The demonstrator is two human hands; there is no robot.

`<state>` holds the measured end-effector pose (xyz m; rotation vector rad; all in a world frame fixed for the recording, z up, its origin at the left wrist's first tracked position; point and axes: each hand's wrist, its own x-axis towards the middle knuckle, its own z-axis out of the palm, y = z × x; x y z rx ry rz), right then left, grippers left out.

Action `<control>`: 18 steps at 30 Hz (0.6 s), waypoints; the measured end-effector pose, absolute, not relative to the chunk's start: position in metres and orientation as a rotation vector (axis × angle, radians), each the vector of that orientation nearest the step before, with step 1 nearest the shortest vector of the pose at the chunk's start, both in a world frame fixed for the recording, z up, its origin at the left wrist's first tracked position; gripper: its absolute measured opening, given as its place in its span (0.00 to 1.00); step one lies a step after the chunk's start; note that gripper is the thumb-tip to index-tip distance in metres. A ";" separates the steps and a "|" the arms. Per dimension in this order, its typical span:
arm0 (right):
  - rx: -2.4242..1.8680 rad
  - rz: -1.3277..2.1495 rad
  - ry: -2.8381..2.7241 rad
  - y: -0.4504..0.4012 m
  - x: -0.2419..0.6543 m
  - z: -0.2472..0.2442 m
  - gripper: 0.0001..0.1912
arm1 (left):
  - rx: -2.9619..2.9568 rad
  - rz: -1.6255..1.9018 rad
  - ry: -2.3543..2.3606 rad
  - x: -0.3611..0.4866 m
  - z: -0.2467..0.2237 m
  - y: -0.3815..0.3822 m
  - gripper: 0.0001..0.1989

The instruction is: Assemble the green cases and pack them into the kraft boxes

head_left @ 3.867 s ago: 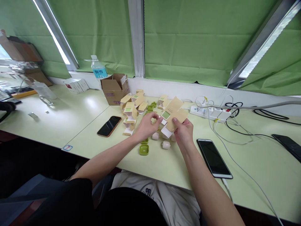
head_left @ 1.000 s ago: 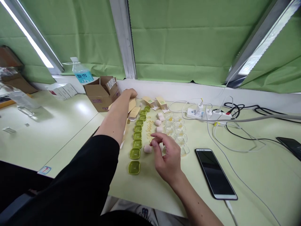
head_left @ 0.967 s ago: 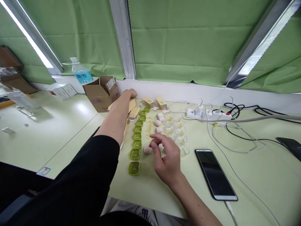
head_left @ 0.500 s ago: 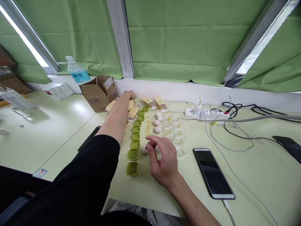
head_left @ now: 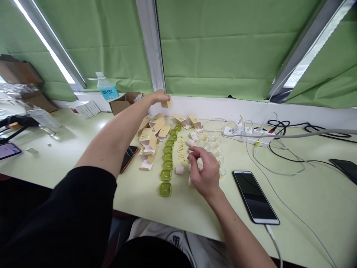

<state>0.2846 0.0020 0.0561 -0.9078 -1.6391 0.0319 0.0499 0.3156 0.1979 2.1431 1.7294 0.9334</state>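
My left hand (head_left: pixel 161 96) reaches far out by the wall and grips a small kraft cardboard box (head_left: pixel 167 103). Beneath that arm lies a heap of similar folded kraft boxes (head_left: pixel 147 137). My right hand (head_left: pixel 206 171) hovers over the middle of the table with curled fingers, thumb and index close together; whatever they may hold is too small to make out. Around it are pinkish-white cylindrical pieces (head_left: pixel 179 170), some partly hidden by the hand. To its left run a line of yellow loops (head_left: pixel 181 150) and a row of green square cups (head_left: pixel 165 189). Clear plastic cups (head_left: pixel 216 146) stand behind it.
A white phone (head_left: pixel 255 197) on a cable lies at the right. Behind it are a power strip (head_left: pixel 251 137) and tangled cords. Another phone (head_left: pixel 128 158) lies under my left arm. An open carton (head_left: pixel 119 106) and a water bottle (head_left: pixel 107 87) stand back left.
My left hand has risen from the kraft boxes near the carton, now with one box in it. My right hand stays curled over the table. The view has shifted left.
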 end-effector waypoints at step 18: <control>-0.819 0.411 -1.502 0.008 0.291 0.062 0.35 | 2.376 1.172 0.753 0.093 0.121 0.002 0.20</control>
